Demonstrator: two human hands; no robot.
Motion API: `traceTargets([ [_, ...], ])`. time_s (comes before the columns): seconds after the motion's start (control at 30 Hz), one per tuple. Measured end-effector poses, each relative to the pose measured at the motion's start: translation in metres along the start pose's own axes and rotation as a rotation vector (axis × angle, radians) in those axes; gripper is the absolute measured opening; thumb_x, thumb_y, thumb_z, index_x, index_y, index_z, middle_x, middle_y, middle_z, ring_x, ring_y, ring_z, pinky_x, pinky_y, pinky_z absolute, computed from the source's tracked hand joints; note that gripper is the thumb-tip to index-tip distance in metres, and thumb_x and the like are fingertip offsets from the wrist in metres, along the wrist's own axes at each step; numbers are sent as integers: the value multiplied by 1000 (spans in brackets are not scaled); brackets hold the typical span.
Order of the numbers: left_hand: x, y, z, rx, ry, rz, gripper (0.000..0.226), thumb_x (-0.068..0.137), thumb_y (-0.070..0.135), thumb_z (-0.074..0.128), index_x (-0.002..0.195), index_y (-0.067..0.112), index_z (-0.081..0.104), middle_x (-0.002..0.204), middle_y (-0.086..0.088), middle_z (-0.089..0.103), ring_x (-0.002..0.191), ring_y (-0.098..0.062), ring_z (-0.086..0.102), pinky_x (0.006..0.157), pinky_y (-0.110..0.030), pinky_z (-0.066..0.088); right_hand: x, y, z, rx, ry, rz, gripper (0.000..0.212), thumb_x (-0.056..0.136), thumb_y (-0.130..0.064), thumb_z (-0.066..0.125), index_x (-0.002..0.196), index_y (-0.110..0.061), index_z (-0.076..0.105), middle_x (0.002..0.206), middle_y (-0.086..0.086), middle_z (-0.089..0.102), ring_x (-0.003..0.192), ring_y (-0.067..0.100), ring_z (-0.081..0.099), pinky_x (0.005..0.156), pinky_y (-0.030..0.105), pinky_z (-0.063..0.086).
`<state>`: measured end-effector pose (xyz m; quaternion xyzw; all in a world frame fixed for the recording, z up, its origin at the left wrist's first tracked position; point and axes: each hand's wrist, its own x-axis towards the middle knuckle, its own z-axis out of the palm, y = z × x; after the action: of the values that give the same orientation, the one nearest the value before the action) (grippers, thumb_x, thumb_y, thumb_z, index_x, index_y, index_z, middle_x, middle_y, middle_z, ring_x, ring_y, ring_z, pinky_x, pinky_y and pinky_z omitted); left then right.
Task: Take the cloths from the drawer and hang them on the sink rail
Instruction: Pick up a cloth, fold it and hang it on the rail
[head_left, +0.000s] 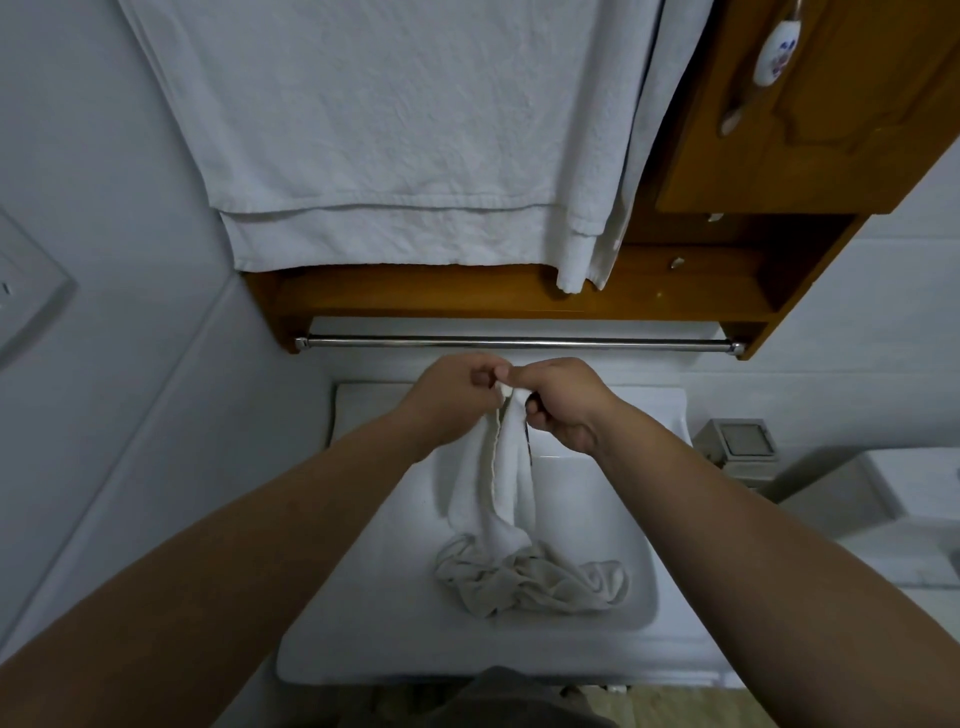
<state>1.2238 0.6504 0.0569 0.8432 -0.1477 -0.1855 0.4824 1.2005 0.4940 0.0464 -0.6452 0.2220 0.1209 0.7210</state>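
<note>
I have my left hand (457, 397) and my right hand (558, 402) closed side by side on the top edge of a white terry cloth (501, 478), thumbs and fingers pinching it just below the straight chrome rail (514, 342) fixed under the wooden cabinet (675, 296). The cloth hangs bunched from my grip, its lower end trailing into the white ceramic sink basin (363, 571), where it meets a crumpled beige cloth (530, 584) lying in a heap. To do this well, I judge I should slide my hands apart along the edge so the cloth opens flat, lift until the tail clears the heap, then pass the edge over the rail and drape it evenly. Dragging the second cloth up is the risk.
</note>
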Motion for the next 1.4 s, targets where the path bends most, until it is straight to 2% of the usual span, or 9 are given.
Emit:
traceTargets([
  [0.2,-7,7,6,-161,-79,18,35,78,9,78,109,22,68,96,3,75,90,-9,70,84,-25,55,-3,-2,-6,121,-29,49,38,84,-15,76,110,12,67,78,12,61,44,6,41,41,18,32],
  [0.33,1,2,10,78,106,45,26,84,21,73,109,24,72,98,6,74,91,-10,67,88,-35,54,-3,-2,-7,196,-49,80,34,84,-16,77,107,7,68,70,8,54,46,6,41,39,16,35],
  [0.53,6,-1,6,248,81,187,24,96,25,58,115,24,72,94,3,73,85,-13,65,80,-29,51,-8,-3,-12,218,-50,68,28,86,-17,75,103,4,68,63,4,56,51,8,47,44,16,42],
  [0.73,12,-8,4,288,54,248,27,100,28,50,116,24,71,94,0,73,84,-17,67,81,-40,56,-10,-6,-17,251,-81,59,19,88,-13,73,98,3,70,64,5,60,52,8,53,48,16,47],
  [0.87,12,-8,-3,537,4,363,26,100,22,51,119,21,69,85,6,67,69,-10,54,62,-11,36,-9,-1,-21,221,-93,116,14,87,-14,73,92,-1,73,63,4,58,51,7,49,45,15,43],
  [0.93,12,-6,-5,583,44,436,22,98,22,55,113,20,72,79,5,67,64,-9,51,57,-9,28,-9,0,-21,223,-109,120,13,86,-16,74,88,-3,73,64,4,54,51,7,45,45,14,40],
  [1.07,12,-4,1,490,226,466,22,91,29,66,107,18,76,86,2,76,66,-6,56,63,-5,33,-6,-2,-20,299,-93,97,14,86,-16,75,88,-2,72,67,5,55,53,7,46,48,14,41],
  [1.23,11,-11,13,624,277,563,19,93,22,61,98,11,76,78,-7,74,64,-21,66,65,-21,43,-5,2,-19,281,-61,99,15,87,-17,74,88,-1,72,67,6,59,52,8,50,48,15,46],
  [1.4,7,-4,15,587,399,451,27,91,25,49,76,16,70,60,2,60,52,-14,50,54,-24,38,-8,3,-12,335,-156,75,19,90,-17,70,98,0,72,76,11,65,55,11,59,52,18,53],
])
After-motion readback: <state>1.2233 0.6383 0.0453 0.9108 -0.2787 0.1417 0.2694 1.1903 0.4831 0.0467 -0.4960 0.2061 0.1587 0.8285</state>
